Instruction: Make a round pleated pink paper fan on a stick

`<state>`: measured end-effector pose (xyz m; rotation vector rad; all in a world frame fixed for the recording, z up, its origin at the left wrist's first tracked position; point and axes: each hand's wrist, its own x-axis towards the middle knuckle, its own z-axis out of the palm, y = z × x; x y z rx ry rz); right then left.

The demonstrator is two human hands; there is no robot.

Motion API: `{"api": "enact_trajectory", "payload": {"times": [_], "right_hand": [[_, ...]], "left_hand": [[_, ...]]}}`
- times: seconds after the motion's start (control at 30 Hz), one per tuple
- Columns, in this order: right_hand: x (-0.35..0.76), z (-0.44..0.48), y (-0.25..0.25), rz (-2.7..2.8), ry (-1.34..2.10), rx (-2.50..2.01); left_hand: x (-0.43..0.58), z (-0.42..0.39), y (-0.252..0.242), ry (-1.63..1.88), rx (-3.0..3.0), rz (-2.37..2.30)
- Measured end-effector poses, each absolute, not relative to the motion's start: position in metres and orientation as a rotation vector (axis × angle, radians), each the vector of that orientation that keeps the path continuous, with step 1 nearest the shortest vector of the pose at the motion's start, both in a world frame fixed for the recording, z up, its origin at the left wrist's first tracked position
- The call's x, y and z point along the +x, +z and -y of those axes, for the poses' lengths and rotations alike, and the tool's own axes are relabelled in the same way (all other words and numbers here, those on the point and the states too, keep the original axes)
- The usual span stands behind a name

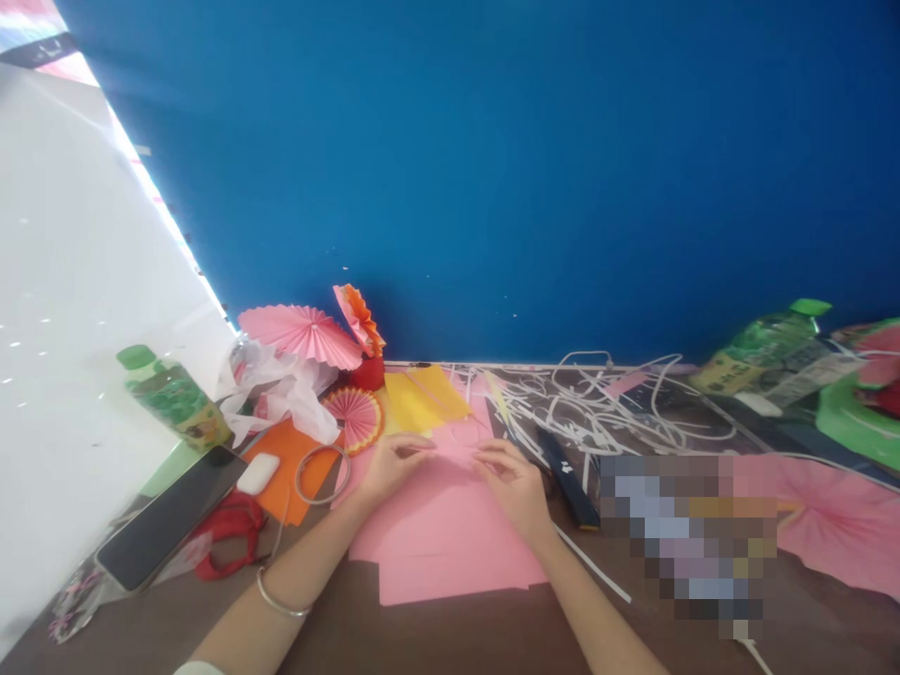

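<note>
Sheets of pink paper [450, 553] lie stacked on the dark table in front of me. Over their far part, my left hand [397, 466] and my right hand [518, 487] face each other a short gap apart. Thumb and fingers are pinched together on each hand, at what looks like a piece of pink paper stretched between them; its edges blend into the sheets below. A bracelet circles my left wrist. Just beyond the hands lies yellow paper [427, 398], with a small pleated pink paper fan [353, 419] left of it.
At left are a phone [172, 517], a white case [258, 473], orange paper [316, 459] and a green bottle [172, 394]. White paper strips [583, 422] and a black cutter-like tool [568, 480] lie at right. Another bottle [763, 347] leans near the blue panel [492, 169].
</note>
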<state>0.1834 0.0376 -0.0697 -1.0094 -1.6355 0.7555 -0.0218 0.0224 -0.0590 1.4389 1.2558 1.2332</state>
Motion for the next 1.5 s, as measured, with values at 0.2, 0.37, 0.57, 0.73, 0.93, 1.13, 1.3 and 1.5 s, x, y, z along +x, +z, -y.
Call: {"api": "enact_trajectory", "payload": {"times": [0.2, 0.37, 0.57, 0.73, 0.93, 1.13, 1.3, 1.5], "right_hand": [[0.183, -0.038, -0.065, 1.603, 0.788, -1.045], [0.182, -0.036, -0.062, 1.659, 0.648, -1.065], [0.179, -0.037, -0.066, 1.691, 0.551, -1.067], [0.184, -0.039, -0.068, 1.826, 0.334, -1.060], [0.182, -0.034, -0.063, 2.060, 0.014, -0.981], [0.178, -0.031, -0.065, 2.092, 0.318, -1.069], [0.179, -0.030, -0.066, 2.045, 0.437, -1.048], [0.179, -0.030, -0.066, 2.016, 0.401, -0.992]], "left_hand": [[-0.025, -0.023, -0.054, 1.235, 1.420, -1.205], [-0.024, -0.028, -0.059, 1.220, 1.342, -1.231], [-0.023, -0.028, -0.059, 1.202, 1.322, -1.265], [-0.020, -0.023, -0.056, 1.262, 1.368, -1.250], [-0.016, -0.016, -0.052, 1.231, 1.548, -1.140], [-0.015, -0.012, -0.046, 1.151, 1.533, -1.139], [-0.017, -0.015, -0.046, 1.158, 1.426, -1.175], [-0.020, -0.021, -0.054, 1.204, 1.303, -1.185]]}}
